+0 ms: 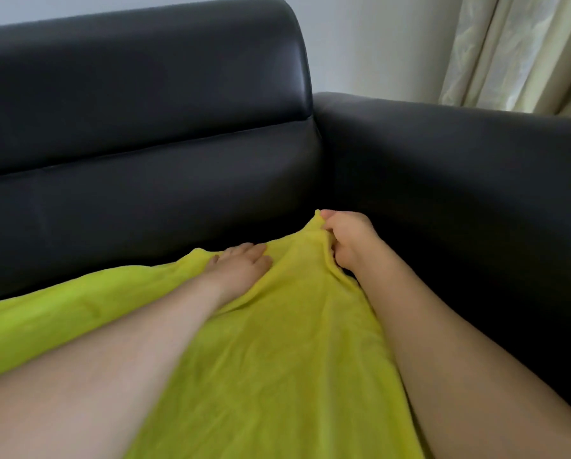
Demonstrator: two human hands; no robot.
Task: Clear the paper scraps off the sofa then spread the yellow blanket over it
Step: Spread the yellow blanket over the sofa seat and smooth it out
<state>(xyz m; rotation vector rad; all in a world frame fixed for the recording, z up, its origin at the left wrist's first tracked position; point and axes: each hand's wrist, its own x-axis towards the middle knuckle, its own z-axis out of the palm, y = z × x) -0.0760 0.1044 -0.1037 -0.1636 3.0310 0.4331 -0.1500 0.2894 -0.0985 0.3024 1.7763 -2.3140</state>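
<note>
**Yellow blanket lies on the sofa seat, one corner pinched**

The yellow blanket point(277, 342) covers the seat of the black sofa point(145, 127), running from the near edge of the view up toward the corner where the backrest meets the armrest point(459, 167). The right hand point(347, 240) has its fingers curled and its thumb pressed against them, pinching the far corner of the cloth and lifting it into a small peak just beside the armrest. The left hand point(241, 265) lies flat on the blanket with its fingers straight and close together, pressing the fabric down near the backrest. Folds fan out between the two hands. A pale curtain point(525, 51) hangs behind the armrest at the upper right.
</note>
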